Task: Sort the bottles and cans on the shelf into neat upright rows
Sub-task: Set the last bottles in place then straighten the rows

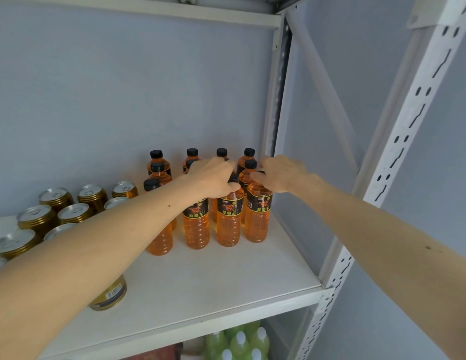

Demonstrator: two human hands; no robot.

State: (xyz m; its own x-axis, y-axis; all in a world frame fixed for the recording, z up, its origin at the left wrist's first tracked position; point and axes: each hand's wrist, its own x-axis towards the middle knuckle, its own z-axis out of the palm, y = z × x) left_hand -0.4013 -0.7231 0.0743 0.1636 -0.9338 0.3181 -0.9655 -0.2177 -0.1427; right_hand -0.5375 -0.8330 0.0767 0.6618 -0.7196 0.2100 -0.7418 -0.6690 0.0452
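White shelf board (226,279) on a slotted metal rack against a pale blue wall fills my view. I take the orange bottles (200,201) as my landmark: they stand upright in rows toward the board's back right corner, black caps up. My left hand (213,178) is curled over the caps of the front bottles, thumb pressed on one bottle's shoulder. My right hand (281,174) closes on the cap of the front right bottle (258,216). Left of the bottles, gold cans (39,216) stand upright, partly behind my left forearm. Below the bottles, green bottles (239,344) show on a lower level.
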